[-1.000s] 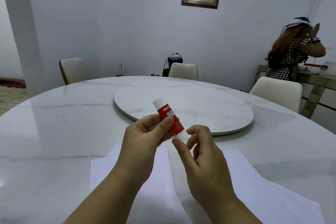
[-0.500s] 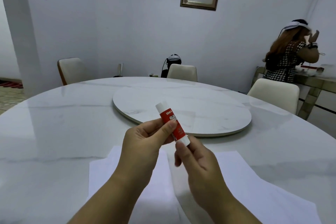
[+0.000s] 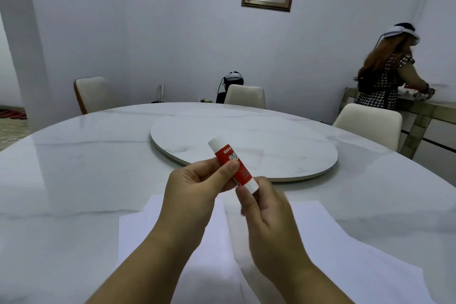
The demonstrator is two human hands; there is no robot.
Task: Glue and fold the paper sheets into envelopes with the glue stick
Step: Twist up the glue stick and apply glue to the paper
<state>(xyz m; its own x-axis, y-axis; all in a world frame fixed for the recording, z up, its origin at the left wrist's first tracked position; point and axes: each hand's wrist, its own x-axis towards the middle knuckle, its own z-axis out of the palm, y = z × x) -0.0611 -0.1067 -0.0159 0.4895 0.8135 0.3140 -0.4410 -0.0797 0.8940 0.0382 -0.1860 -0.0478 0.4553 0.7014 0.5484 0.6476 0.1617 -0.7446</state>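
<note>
A red and white glue stick [image 3: 232,161] is held tilted in the air above the table, white cap end pointing up and away. My left hand [image 3: 195,190] grips its red middle between thumb and fingers. My right hand [image 3: 266,212] pinches the white lower end with its fingertips. White paper sheets [image 3: 345,249] lie flat on the marble table [image 3: 74,180] under my forearms, partly hidden by them.
A round marble turntable [image 3: 283,150] sits in the table's middle, just beyond my hands. Cream chairs [image 3: 370,123] stand around the far edge. A person [image 3: 387,74] works at a side counter at the right.
My right hand has closed its fingertips onto the glue stick's lower end. The stick has stayed held by my left hand, shifting slightly. The person at the right has lowered an arm to the counter.
</note>
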